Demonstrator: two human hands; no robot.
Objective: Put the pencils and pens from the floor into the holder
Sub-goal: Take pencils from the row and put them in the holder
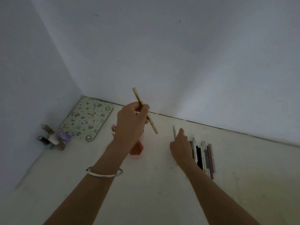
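Holding one pencil (145,110) above the pink holder (137,150).
Left hand (131,122) pinches it; right hand (180,143) pinches a pale pen (174,132) beside the floor row (205,157).

My left grip (131,122) is holding a tan pencil (152,125) tilted above the pink holder (137,150); my right grip (181,143) is pinching a pale pen (174,132) beside the row of pens (205,156) lying on the floor (154,192).

Dim, bluish, soft throughout; wide-angle bending at edges; faint shadows
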